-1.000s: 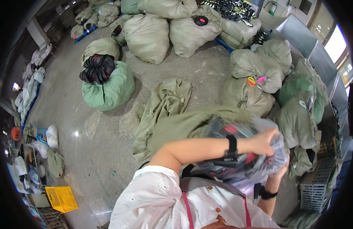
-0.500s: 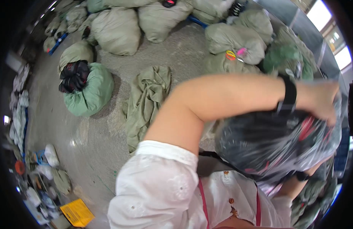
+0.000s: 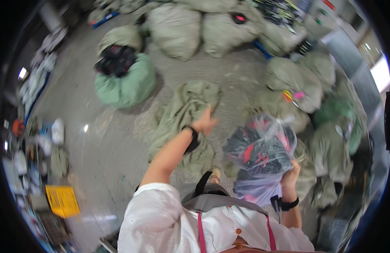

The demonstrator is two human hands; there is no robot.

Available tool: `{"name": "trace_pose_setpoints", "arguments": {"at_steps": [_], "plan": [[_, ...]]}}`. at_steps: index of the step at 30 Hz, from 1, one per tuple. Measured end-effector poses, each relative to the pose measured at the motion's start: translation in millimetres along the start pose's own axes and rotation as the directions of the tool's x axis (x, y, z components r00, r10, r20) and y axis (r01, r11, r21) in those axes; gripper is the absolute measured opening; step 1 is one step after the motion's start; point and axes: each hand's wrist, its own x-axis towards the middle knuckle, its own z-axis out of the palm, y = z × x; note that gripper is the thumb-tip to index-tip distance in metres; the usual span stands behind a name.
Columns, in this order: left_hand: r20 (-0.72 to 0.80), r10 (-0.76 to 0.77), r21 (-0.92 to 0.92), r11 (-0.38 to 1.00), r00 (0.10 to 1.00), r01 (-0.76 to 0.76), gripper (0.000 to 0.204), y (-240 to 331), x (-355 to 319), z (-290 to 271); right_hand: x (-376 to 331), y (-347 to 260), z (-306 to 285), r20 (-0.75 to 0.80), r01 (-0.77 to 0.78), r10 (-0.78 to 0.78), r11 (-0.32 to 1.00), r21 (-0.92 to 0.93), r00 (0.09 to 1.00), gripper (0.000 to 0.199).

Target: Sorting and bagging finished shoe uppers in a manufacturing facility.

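Note:
My left hand (image 3: 205,123), slightly blurred, reaches out with fingers apart and holds nothing. Below it a crumpled olive cloth sack (image 3: 184,105) lies on the floor. With my right hand (image 3: 291,173) I grip the side of a clear plastic bag (image 3: 262,145), knotted on top and full of dark things with red and pink parts. Under this bag, close to my body, shows a second translucent bag (image 3: 256,187) with a purplish tint. What the fingertips of my right hand pinch is partly hidden by the plastic.
Stuffed olive sacks (image 3: 176,31) line the far side, and more sacks (image 3: 294,82) are heaped at the right. A green sack (image 3: 125,86) topped by a black bundle (image 3: 116,60) stands far left. A yellow sign (image 3: 63,201) is at the near left.
My left hand has let go of the plastic bag's top and swung left over the cloth sack. The bag has come lower and further left, still in my right hand. The view has shifted.

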Motion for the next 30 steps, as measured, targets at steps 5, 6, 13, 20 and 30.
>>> {"name": "trace_pose_setpoints", "arguments": {"at_steps": [5, 6, 13, 20, 30], "plan": [[-0.146, -0.418, 0.462, 0.773, 0.897, 0.435, 0.045, -191.6, -360.4, -109.2, -39.7, 1.9, 127.9, 0.201, -0.238, 0.211, 0.964, 0.122, 0.957, 0.024], [-0.294, -0.561, 0.296, 0.716, 0.774, 0.632, 0.040, -226.7, -434.6, -119.6, -43.8, 6.8, 150.5, 0.298, -0.195, 0.177, 0.980, 0.032, 0.938, 0.024], [-0.676, -0.719, -0.581, 0.655, 0.162, 0.482, 0.036, -283.9, -794.5, -129.3, -141.4, 20.8, 400.9, 0.667, 0.124, -0.034, 0.988, -0.088, 0.744, 0.019], [-0.874, 0.156, 0.239, 0.963, 0.460, 0.126, 0.080, -167.5, -760.6, -326.0, -322.5, -56.7, 683.4, 0.977, 0.288, -0.140, 0.953, 0.090, 0.159, 0.023], [-0.978, -0.038, 0.087, 0.825, 0.207, 0.559, 0.051, -264.8, -872.7, -606.0, -646.6, -74.8, 1074.5, 0.622, 0.035, -0.281, 0.895, 0.445, -0.731, 0.008]]}}
